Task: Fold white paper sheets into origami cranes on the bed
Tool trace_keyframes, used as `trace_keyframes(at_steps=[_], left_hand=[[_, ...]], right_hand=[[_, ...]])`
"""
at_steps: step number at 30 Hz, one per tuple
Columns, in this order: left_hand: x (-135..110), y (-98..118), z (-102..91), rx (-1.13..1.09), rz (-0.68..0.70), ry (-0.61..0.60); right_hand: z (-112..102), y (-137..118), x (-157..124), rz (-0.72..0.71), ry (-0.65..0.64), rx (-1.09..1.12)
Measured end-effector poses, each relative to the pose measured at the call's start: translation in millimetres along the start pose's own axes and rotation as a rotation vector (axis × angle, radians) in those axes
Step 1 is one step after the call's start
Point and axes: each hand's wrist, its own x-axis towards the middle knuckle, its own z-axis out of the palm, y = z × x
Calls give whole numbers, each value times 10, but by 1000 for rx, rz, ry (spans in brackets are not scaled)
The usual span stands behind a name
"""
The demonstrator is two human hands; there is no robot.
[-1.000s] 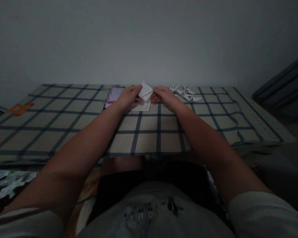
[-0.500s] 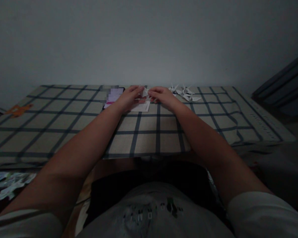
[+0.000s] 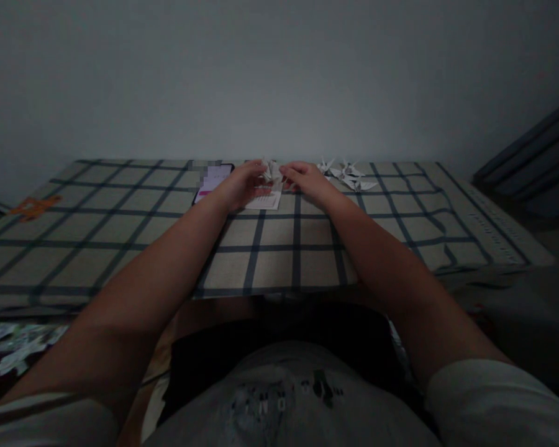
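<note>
Folded paper (image 3: 272,171): far end of printed sheet (image 3: 270,202), long axis unclear. Left hand (image 3: 241,185): sheet's left, nearer, fingers curled around paper. Right hand (image 3: 306,179): sheet's right, fingertips bunched, hold unclear.

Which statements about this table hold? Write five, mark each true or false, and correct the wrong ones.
1. A folded white paper is between the left hand and the right hand. True.
2. The lit screen lies to the right of the right hand. False: the lit screen lies to the left of the left hand.
3. Several folded paper figures lie on the table to the right of the right hand. True.
4. The tablecloth is plain, with no pattern. False: the tablecloth is pale with a grid of dark lines.
5. An orange item is near the left end of the table. True.
</note>
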Motion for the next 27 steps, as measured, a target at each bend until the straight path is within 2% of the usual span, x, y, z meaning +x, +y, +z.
trace_keyframes(at_steps=[5,11,21,27], left_hand=[[-57,49,52,11,6,-13],[-105,72,96,-20,-8,-22],[-144,51,152,-61,-59,-25],[-112,38,146,-14,-26,-4]], right_hand=[[2,-7,9,-8,74,-40],[-14,-98,-46,-238,154,-249],[-19,-113,-80,-279,72,-365],[-19,-147,-88,-273,89,-379]])
